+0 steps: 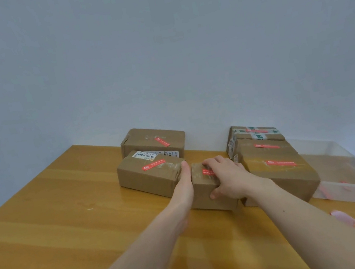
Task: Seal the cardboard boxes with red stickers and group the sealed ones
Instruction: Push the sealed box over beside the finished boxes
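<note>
On the wooden bench [69, 223], the small brown cardboard box [207, 190] with a red sticker [208, 172] sits between both hands. The right hand [228, 176] curls over its top and near side; the left hand [184, 186] lies flat against its left face, fingers straight. It looks light, stiff and taped smooth, so it is best held by opposite faces.

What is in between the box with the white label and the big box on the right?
In the head view, a small box lies there, gripped by both hands: left, right.
</note>
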